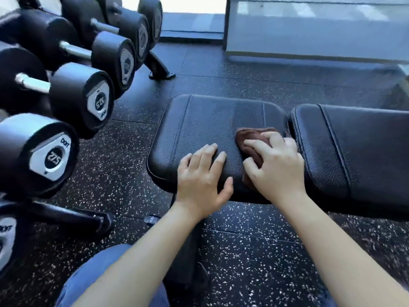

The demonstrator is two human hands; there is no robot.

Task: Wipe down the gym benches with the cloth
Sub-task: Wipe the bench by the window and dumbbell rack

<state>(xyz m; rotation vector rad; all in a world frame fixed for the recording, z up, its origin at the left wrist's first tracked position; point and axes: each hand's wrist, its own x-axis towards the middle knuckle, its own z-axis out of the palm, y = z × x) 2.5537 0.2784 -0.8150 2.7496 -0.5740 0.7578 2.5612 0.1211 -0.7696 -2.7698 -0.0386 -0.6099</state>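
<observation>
A speckled rubber floor (254, 251) is seen under a black gym bench, with its seat pad (199, 129) at centre and its back pad (365, 151) at 3 o'clock. Dumbbells (73, 103) are racked at 9 o'clock. The left hand (201, 182) is laid flat on the seat pad, fingers spread. A brown cloth (245, 138) is bunched under the curled fingers of the right hand (276, 167) and pressed onto the seat pad's 3 o'clock edge.

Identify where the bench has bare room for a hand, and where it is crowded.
Free: the seat pad beyond both hands; back pad, right of the gap. Crowded: seat pad's near edge, where the left hand lies beside the right hand gripping the brown cloth.
</observation>
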